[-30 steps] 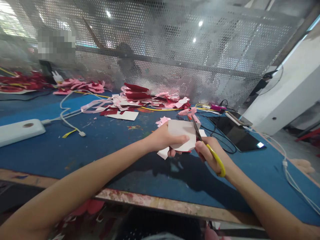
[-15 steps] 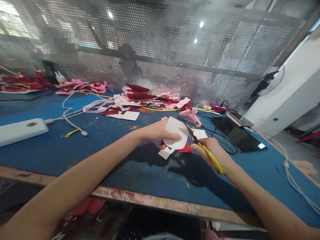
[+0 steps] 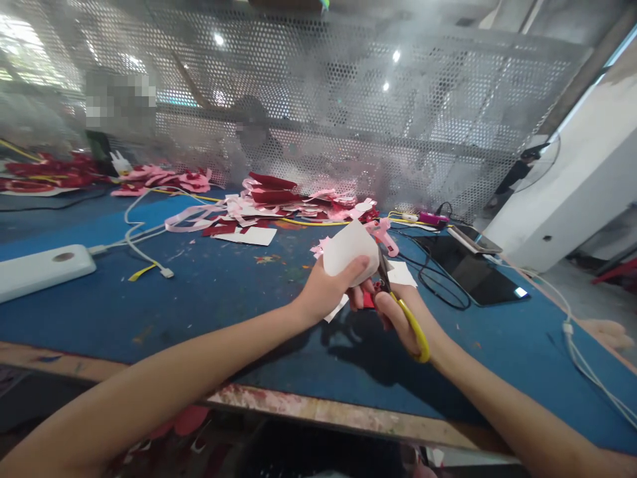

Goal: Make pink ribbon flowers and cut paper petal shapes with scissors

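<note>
White paper (image 3: 348, 251) sits in the left hand (image 3: 326, 287), pinched with the thumb lying across its face and the fingers underneath, held above the middle of the blue table (image 3: 223, 292). Just right of it, the right hand (image 3: 409, 312) is closed around the yellow handles of the scissors (image 3: 417, 332), whose dark blades stand at the paper's right edge; whether they bite into it I cannot tell. Below the hands, a red piece (image 3: 369, 301) and a white scrap (image 3: 338, 309) show in part, and a white sheet (image 3: 401, 273) lies just beyond the right hand. Pink cutouts (image 3: 319, 248) peek out on the far left side of the held paper. Farther back rests a pink glue gun (image 3: 383, 238), with a black cord (image 3: 442, 300) looping near a dark tablet (image 3: 472, 272) on the right. Red and pink scraps (image 3: 279, 196) heap along the far side, before a perforated metal screen (image 3: 318, 119). Well to the left lies a white power bank (image 3: 42, 271).
</note>
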The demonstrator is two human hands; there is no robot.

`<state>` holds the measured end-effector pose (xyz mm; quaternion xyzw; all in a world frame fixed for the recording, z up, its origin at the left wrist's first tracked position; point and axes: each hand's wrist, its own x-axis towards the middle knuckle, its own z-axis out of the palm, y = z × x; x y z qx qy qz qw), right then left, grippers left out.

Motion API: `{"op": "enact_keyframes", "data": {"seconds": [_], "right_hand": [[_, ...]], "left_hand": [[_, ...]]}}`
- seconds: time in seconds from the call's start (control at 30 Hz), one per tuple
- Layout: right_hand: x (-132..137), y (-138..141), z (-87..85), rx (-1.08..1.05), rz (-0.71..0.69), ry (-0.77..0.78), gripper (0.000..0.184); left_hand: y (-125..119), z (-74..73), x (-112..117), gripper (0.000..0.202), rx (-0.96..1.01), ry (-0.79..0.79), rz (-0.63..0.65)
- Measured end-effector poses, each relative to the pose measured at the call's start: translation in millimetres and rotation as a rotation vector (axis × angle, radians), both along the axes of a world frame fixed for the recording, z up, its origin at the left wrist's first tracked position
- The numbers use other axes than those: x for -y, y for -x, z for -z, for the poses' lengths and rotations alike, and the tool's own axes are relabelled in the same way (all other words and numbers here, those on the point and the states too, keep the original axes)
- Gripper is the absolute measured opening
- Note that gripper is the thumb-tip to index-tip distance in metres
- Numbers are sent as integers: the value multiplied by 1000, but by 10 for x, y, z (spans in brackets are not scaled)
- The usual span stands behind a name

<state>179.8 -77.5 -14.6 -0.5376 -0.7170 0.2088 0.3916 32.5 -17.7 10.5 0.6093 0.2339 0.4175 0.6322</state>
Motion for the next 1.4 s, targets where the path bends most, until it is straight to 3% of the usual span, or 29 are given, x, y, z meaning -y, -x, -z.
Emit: {"op": "enact_keyframes", "data": {"seconds": [0.1, 0.27, 0.5, 0.83, 0.97, 1.1, 1.27, 1.4], "right_hand": [[-11, -52, -67, 68, 33, 33, 53], [-8, -64, -71, 8, -48, -2, 56], [24, -16, -65, 32, 16, -15, 57], [33, -86, -190, 258, 107, 3, 58], [59, -65, -216, 257, 104, 4, 57], [67, -43, -178, 166, 122, 104, 59], [18, -25, -63, -91, -84, 134, 59], [-8, -13, -10, -136, -189, 119, 58]], "left_hand": [[47, -49, -7, 32, -106, -98, -60], [50, -47, 7, 33, -162, -142, -89], [26, -40, 44, 33, -142, -124, -61], [100, -101, -42, 28, -160, -152, 3], [139, -144, -108, 25, -175, -150, 39], [127, -154, -95, 25, -152, -137, 46], [44, -18, 38, 31, -121, -79, 79], [8, 81, 102, 34, -98, -44, 115]]}}
